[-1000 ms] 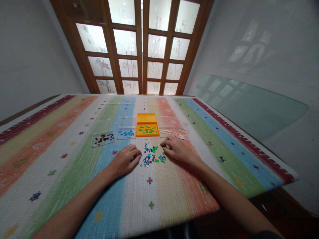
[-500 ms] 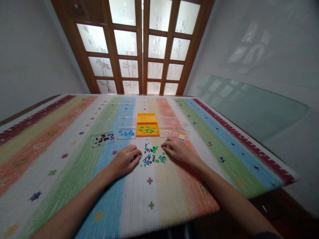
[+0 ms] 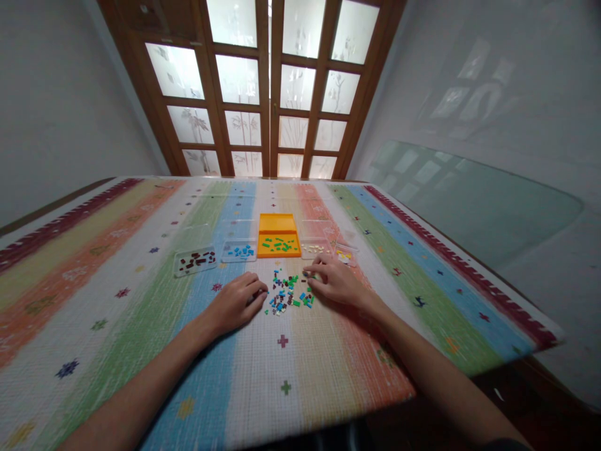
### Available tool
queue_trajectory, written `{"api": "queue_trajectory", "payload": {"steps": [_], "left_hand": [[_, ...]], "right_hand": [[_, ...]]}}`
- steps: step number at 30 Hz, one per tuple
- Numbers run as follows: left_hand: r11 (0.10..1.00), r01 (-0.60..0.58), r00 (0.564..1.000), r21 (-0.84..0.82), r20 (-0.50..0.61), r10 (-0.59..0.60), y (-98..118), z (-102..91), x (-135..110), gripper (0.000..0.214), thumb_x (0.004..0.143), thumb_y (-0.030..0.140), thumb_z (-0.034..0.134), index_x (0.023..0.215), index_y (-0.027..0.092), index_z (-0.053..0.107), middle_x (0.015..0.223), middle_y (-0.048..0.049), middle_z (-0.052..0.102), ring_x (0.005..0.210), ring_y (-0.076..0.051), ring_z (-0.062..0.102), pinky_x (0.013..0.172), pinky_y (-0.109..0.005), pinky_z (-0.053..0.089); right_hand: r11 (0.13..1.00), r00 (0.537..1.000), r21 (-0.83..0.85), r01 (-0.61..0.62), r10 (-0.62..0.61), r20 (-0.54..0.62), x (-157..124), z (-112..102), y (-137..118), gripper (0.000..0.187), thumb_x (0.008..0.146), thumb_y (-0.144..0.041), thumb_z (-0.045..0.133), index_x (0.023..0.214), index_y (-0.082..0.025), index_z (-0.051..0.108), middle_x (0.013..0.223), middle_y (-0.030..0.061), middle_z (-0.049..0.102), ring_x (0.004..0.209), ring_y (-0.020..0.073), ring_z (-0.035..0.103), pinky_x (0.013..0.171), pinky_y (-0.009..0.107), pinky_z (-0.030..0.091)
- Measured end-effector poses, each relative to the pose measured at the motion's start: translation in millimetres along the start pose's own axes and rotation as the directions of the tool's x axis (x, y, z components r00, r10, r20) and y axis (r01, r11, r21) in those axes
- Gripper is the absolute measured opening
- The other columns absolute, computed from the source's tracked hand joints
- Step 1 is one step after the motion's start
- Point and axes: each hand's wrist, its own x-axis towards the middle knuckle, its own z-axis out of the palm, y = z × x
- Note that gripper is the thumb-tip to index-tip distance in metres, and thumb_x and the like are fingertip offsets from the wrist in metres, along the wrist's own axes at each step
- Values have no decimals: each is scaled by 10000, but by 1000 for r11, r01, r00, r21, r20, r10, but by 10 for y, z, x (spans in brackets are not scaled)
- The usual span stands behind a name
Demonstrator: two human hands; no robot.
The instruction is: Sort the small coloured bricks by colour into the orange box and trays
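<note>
A loose pile of small toy building bricks (image 3: 284, 294) in green, blue, dark brown and cream lies on the tablecloth between my hands. My left hand (image 3: 239, 299) rests at the pile's left edge, its fingers curled in; whatever may be inside them is hidden. At the right edge, my right hand (image 3: 335, 280) hovers low with thumb and forefinger a little apart. A dark brown brick lies just under those fingertips. Behind the pile stands an open orange case (image 3: 278, 255) with green bricks in it.
Clear boxes flank the orange case: one with brown bricks (image 3: 195, 273), one with blue bricks (image 3: 238, 259), one with cream bricks (image 3: 313, 255), and one with yellow bricks (image 3: 353, 260) partly behind my right hand. A striped tablecloth (image 3: 282, 376) covers the table.
My right hand's thumb and forefinger have parted from a pinch, and the hand has shifted slightly upward. A brown brick now shows beneath them. My left hand stays in place.
</note>
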Motion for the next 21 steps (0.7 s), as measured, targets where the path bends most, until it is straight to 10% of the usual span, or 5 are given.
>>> {"api": "queue_trajectory", "payload": {"steps": [21], "left_hand": [[1000, 10, 1000, 23, 9, -10, 17, -16, 12, 226, 995, 249, 454, 934, 177, 659, 849, -58, 620, 781, -177, 586, 725, -309, 485]], "right_hand": [[995, 1000, 99, 23, -23, 2, 63, -20, -91, 129, 947, -196, 602, 958, -194, 731, 959, 78, 693, 880, 193, 625, 789, 324, 472]]}}
